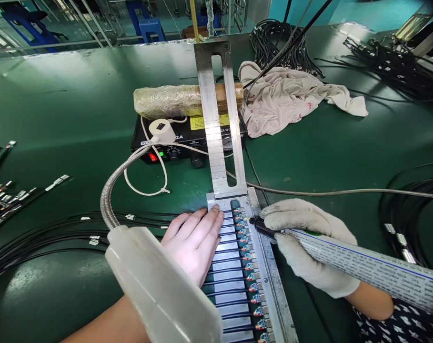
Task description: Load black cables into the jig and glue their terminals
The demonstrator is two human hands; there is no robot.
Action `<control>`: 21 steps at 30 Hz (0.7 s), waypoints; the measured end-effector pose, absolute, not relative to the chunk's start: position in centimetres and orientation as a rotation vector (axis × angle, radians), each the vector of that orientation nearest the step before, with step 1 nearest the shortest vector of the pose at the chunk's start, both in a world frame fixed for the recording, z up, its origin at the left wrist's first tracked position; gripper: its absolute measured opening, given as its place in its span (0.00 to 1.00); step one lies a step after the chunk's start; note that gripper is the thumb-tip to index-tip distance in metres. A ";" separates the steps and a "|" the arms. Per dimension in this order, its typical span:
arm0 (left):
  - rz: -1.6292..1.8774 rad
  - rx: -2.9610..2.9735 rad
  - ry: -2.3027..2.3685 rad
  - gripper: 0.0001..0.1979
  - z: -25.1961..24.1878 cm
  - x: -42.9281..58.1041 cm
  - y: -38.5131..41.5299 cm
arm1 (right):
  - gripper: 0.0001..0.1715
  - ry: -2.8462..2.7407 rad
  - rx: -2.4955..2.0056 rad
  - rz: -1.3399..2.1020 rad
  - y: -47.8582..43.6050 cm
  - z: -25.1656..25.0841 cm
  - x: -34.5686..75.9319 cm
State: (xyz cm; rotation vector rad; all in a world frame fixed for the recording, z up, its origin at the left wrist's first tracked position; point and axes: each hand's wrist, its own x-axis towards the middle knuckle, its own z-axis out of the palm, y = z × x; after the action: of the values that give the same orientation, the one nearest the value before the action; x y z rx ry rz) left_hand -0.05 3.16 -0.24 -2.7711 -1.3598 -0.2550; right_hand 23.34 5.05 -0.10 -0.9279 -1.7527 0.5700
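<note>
My left hand (196, 243) is bare and lies flat, fingers extended, on the black cables at the left side of a metal fixture (273, 281). The lamp head partly covers its wrist. A row of cable ends with small connectors (250, 266) lies across the fixture. My right hand (309, 243), in a white glove, is wrapped round a large printed tube (366, 267) with a black nozzle. The nozzle tip is beside the connectors near the top of the row.
A lamp (162, 286) on a flexible neck fills the lower middle. Behind the fixture are a black control box (182, 152), a wrapped roll (168, 101) and a crumpled cloth (284, 95). Cable bundles (402, 66) lie at the back right, right edge and left.
</note>
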 end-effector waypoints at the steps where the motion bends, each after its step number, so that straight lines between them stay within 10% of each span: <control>1: -0.253 -2.771 -1.366 0.18 -0.2 0.0 3.1 | 0.09 -1.756 -0.925 0.575 5.0 -0.1 23.4; 21: -0.254 -2.764 -1.359 0.18 -0.1 0.1 3.3 | 0.08 -1.764 -0.975 0.570 4.8 0.2 23.5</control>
State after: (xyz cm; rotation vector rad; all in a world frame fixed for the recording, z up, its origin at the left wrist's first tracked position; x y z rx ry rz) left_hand 0.13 3.30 -0.12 -2.7636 -1.3594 -0.2542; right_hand 23.54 4.84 0.15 -0.9752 -1.7638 0.5701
